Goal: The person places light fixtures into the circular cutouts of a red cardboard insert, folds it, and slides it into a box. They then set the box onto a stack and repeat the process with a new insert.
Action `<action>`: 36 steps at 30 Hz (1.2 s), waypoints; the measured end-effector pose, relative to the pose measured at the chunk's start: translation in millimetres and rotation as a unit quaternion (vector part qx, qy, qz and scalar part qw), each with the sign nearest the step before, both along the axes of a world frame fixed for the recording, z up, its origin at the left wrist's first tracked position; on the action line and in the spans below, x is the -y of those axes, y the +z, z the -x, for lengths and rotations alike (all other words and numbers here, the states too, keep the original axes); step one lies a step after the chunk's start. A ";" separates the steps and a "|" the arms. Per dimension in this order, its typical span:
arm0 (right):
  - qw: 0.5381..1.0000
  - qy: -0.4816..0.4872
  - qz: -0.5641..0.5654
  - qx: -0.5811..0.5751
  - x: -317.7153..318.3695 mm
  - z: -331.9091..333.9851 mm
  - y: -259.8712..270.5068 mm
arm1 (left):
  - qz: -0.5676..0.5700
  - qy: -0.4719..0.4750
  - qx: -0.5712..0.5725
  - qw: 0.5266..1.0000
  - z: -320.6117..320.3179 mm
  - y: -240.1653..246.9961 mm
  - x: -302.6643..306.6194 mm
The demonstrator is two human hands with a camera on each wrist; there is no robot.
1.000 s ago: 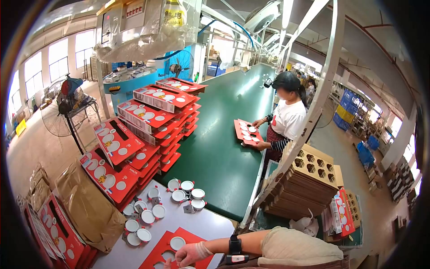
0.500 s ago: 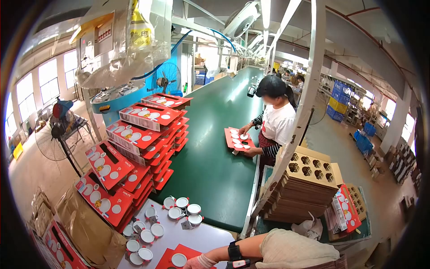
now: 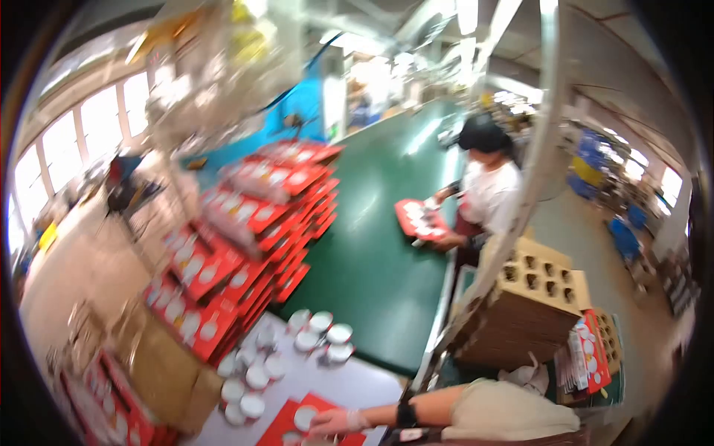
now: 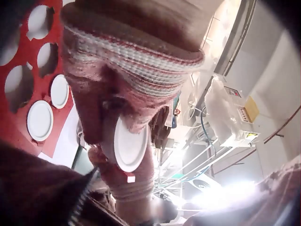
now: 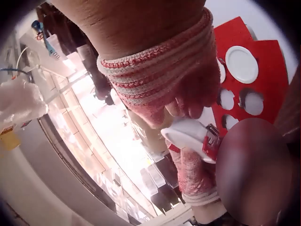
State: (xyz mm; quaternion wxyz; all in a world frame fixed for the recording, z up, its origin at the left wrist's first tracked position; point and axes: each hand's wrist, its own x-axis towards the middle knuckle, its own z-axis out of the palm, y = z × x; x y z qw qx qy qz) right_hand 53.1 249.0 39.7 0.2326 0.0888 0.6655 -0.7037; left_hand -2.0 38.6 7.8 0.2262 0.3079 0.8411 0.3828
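Observation:
Between my two gloved hands is a white round light fitting (image 5: 186, 134) with a red-and-metal clip. My right hand (image 5: 167, 89) curls its fingertips over the upper side in the right wrist view, its thumb blurred close to the lens. From below, my left hand (image 5: 195, 172) pinches the fitting. The left wrist view shows the white face of a fitting (image 4: 131, 145) under the fingers of my left hand (image 4: 117, 84). Beside the hands lies a red card panel (image 4: 54, 113) with round holes, some holding white discs (image 4: 40, 120). In the blurred head view, only my right hand (image 3: 338, 422) shows.
Several loose light fittings (image 3: 253, 404) sit on the pale table (image 3: 375, 372). Red printed cartons (image 3: 216, 275) are stacked at left, beside brown paper (image 3: 171, 364). Beyond runs a green conveyor (image 3: 364, 238), where another person (image 3: 487, 186) handles a red panel. Cardboard inserts (image 3: 513, 320) stand at right.
The head view swung left, then back right, and is now blurred. My right hand stays near the red panel, slightly shifted beside the white disc. The other person still handles their panel.

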 end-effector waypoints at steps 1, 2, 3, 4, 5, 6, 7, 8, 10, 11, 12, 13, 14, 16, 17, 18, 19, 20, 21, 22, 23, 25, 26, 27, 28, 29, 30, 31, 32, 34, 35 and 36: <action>0.998 0.044 -0.031 0.015 -2.5 -3.7 10.7 | 0.008 0.012 0.087 0.996 8.4 8.5 0.3; 0.960 0.048 -0.178 -0.212 2.7 -8.1 -15.4 | -0.026 0.037 0.070 0.997 -2.8 35.5 -12.0; 0.965 0.131 -0.142 -0.175 3.5 -6.1 3.3 | -0.017 0.046 0.045 0.998 -7.7 38.5 -12.1; 0.949 0.126 -0.233 -0.170 7.6 -7.8 10.9 | -0.025 0.032 0.071 0.997 -11.4 58.4 -14.3; 0.953 0.077 -0.234 -0.175 19.6 -14.1 23.0 | -0.043 0.064 0.060 0.995 -19.5 52.3 -4.5; 0.970 0.035 -0.184 -0.155 26.3 -18.3 22.7 | -0.058 0.062 0.088 0.992 -20.2 52.9 0.1; 0.983 0.046 -0.156 -0.085 31.2 -21.1 31.0 | -0.039 0.067 0.064 0.995 -22.6 60.4 2.6; 0.988 0.051 -0.145 -0.022 32.5 -17.5 50.2 | -0.085 0.111 0.103 0.985 -27.9 53.7 5.2; 0.983 0.065 -0.169 -0.032 26.6 -12.9 46.5 | -0.166 0.134 0.129 0.968 -28.5 37.2 -2.5; 0.980 0.060 -0.183 -0.048 28.6 -11.6 45.9 | -0.138 0.135 0.114 0.975 -28.1 37.6 0.1; 0.980 0.069 -0.180 -0.046 31.3 -10.8 43.0 | -0.136 0.144 0.116 0.973 -29.2 36.5 3.0; 0.987 0.063 -0.149 -0.025 34.5 -9.4 38.3 | -0.139 0.158 0.132 0.969 -30.1 34.8 5.9; 0.991 0.057 -0.118 -0.003 37.5 -8.5 33.0 | -0.142 0.172 0.148 0.964 -32.1 32.2 9.1; 0.992 0.076 -0.104 0.009 42.5 -5.5 21.3 | -0.149 0.191 0.138 0.960 -34.3 14.6 17.4; 0.990 0.084 -0.108 0.026 44.6 -2.0 16.6 | -0.153 0.200 0.147 0.957 -33.5 4.9 21.2; 0.988 0.092 -0.113 0.043 45.9 1.0 10.7 | -0.157 0.208 0.156 0.953 -33.6 0.1 25.1; 0.986 0.107 -0.131 0.008 47.5 2.1 2.9 | -0.156 0.207 0.175 0.950 -32.8 -0.8 28.8; 0.985 0.109 -0.133 0.009 48.1 3.1 -1.1 | -0.158 0.210 0.176 0.949 -32.3 -11.6 30.5; 0.979 0.119 -0.164 0.013 50.4 5.0 0.1 | -0.192 0.212 0.203 0.937 -29.8 -21.2 30.4; 0.972 0.129 -0.194 0.017 51.5 6.7 0.8 | -0.225 0.214 0.230 0.922 -29.3 -29.8 30.7; 0.972 0.129 -0.196 0.020 50.3 10.0 -2.8 | -0.226 0.213 0.233 0.921 -28.3 -37.7 33.7; 0.979 0.071 -0.189 0.035 46.2 21.3 -9.2 | -0.192 0.206 0.441 0.852 -13.8 -25.5 38.8; 0.978 0.070 -0.192 0.037 43.5 27.0 -9.8 | -0.194 0.204 0.443 0.851 -6.4 -36.8 41.7; 0.968 0.055 -0.234 0.071 41.4 33.7 -7.0 | -0.200 0.262 0.440 0.836 2.3 -57.3 44.2; 0.955 0.039 -0.276 0.104 40.6 38.2 -5.3 | -0.204 0.319 0.436 0.817 9.7 -62.5 46.2; 0.953 0.001 -0.283 0.108 40.1 44.8 -14.7 | -0.208 0.399 0.528 0.720 22.2 -70.4 43.1; 0.952 -0.001 -0.286 0.109 39.7 49.5 -20.6 | -0.209 0.396 0.530 0.720 30.0 -68.2 38.5; 0.939 0.003 -0.328 0.099 40.2 52.6 -25.0 | -0.189 0.384 0.591 0.684 34.3 -64.6 35.4; 0.925 0.008 -0.369 0.089 41.8 55.1 -28.6 | -0.167 0.370 0.649 0.643 36.8 -63.2 34.4; 0.909 0.019 -0.406 0.089 49.0 62.2 -16.0 | -0.194 0.349 0.670 0.626 36.3 -72.6 32.4; 0.904 0.016 -0.417 0.094 51.0 63.7 -16.1 | -0.184 0.347 0.665 0.635 34.4 -76.5 31.2; 0.898 0.013 -0.428 0.098 52.7 64.4 -16.7 | -0.174 0.345 0.660 0.645 33.4 -75.6 30.1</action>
